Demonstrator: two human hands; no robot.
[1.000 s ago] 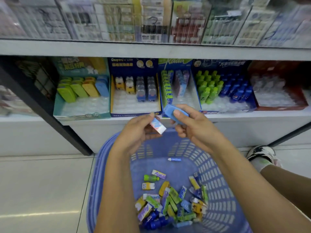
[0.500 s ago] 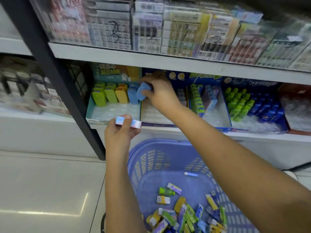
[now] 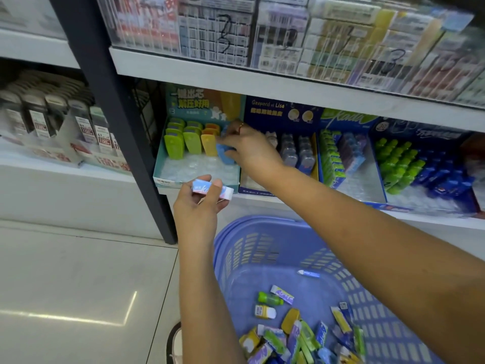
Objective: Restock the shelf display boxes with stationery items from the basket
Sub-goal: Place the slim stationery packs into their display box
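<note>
Shop shelving fills the view ahead of me, white boards on a dark upright post [image 3: 105, 122], pale tiled floor [image 3: 65, 285] below. My right hand [image 3: 249, 148] reaches across to the far left display box, a teal cardboard tray [image 3: 168, 177] with a clear plastic insert. Its fingers are pinched around a blue oval plastic stationery item [image 3: 225, 153], standing at the right end of the front row, right under my palm. Just left of that hand: a yellow oval item [image 3: 209, 144], then green oval items [image 3: 183, 143] in rows, all upright and tilted back. Front part of the tray insert, below my fingers, shows bare clear plastic. A ring [image 3: 241, 125] sits on one right finger.

My left hand [image 3: 199, 203] is lower and nearer me, just in front of the tray's front lip, thumb and fingers clamped on a small rectangular eraser with a pink, blue and white paper sleeve [image 3: 213, 189], held flat, one end poking out to the right of my thumb.

Right of my right hand: navy display box [image 3: 282, 109] with clear-cased items, then a box with green and blue packs [image 3: 338, 156], then one with green and blue bottles [image 3: 409, 164].

Below both arms, a lavender-blue plastic slatted basket [image 3: 236, 248] on the floor, mixed loose stationery [image 3: 296, 337] heaped at its near end, under my right forearm. My shoe toe [image 3: 174, 342] shows left of the basket.
</note>
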